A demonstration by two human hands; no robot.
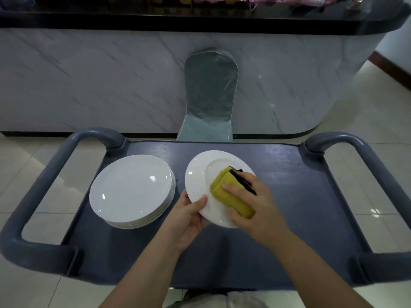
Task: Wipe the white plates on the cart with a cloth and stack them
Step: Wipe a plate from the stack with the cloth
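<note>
A person stands at the near edge of a blue-grey cart (300,185) and works on 1 white plate (198,174), which sits near the middle of the cart top and looks tilted, its near-left rim raised. The left hand (189,216) grips that rim: the thumb lies curled over the top of it and the fingers (195,227) go underneath, mostly hidden by the plate. The right hand (255,203) holds a folded yellow cloth (222,187) with a black edge and presses it on the right half of the plate; the thumb lies on the cloth's left side and the fingers curl over its far edge.

A stack of white plates (131,187) rests on the left part of the cart top, just beside the held plate and apart from it. The count of plates in the stack cannot be told.

The cart has 2 looped handles, 1 at the left end (33,196) and 1 at the right end (389,185). Beyond the far edge stands a covered chair (209,92) against a marble-patterned counter (89,74). Pale floor tiles (378,107) surround the cart.
</note>
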